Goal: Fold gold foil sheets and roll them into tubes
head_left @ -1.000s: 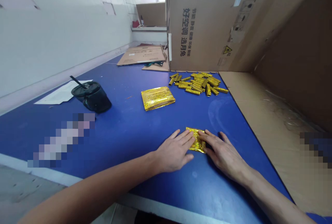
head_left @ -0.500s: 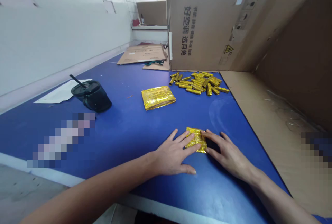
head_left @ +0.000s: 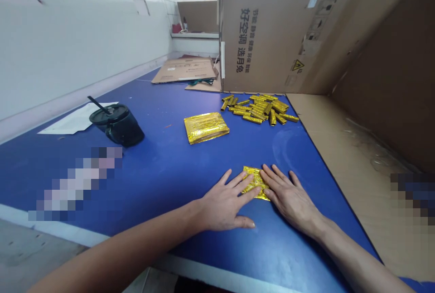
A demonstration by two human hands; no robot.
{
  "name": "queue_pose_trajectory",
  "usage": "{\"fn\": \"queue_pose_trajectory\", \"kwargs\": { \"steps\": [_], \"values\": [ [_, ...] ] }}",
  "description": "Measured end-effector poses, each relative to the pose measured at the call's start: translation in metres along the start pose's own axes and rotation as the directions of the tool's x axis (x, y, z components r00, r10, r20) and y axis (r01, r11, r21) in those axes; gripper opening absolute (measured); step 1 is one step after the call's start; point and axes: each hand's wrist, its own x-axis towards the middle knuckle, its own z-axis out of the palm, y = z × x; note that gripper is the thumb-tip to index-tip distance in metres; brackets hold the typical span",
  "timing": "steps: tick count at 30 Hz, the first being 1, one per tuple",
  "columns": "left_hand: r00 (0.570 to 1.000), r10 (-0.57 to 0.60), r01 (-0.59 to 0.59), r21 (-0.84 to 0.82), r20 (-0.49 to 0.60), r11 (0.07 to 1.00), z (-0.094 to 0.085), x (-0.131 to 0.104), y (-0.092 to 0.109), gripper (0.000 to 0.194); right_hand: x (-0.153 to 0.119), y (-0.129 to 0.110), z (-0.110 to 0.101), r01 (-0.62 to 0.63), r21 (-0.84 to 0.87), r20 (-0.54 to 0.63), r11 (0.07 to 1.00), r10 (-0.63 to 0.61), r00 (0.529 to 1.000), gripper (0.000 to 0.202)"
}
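A small sheet of gold foil paper (head_left: 255,176) lies on the blue table, partly covered by my fingers. My left hand (head_left: 226,204) rests flat on its left part with the fingers spread. My right hand (head_left: 288,193) lies over its right edge, fingers stretched out and palm down. Beyond them sits a flat stack of gold foil sheets (head_left: 206,127). Farther back and to the right is a loose heap of small folded gold foil pieces (head_left: 261,108).
A dark lidded mug with a straw (head_left: 117,125) stands at the left, by a white paper (head_left: 66,121). Flattened cardboard (head_left: 186,69) lies at the back. A big cardboard box (head_left: 272,30) walls off the back right. A pixelated patch covers something at the left.
My right hand has flattened and moved slightly left onto the foil's right edge; before, its fingers were bent at that edge. My left hand has stayed nearly still on the foil.
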Motion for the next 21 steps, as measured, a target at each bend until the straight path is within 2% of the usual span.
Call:
{"fn": "queue_pose_trajectory", "kwargs": {
  "steps": [9,21],
  "values": [
    [1.000,0.015,-0.015,-0.002,0.012,1.000,-0.002,-0.013,-0.003,0.075,0.000,-0.001,0.000,-0.016,-0.055,0.031,0.998,0.018,0.999,0.046],
    [1.000,-0.012,0.012,0.012,0.003,1.000,-0.006,-0.013,-0.006,0.077,0.001,0.002,0.003,-0.009,-0.024,0.005,1.000,0.009,1.000,0.045]
  ]
}}
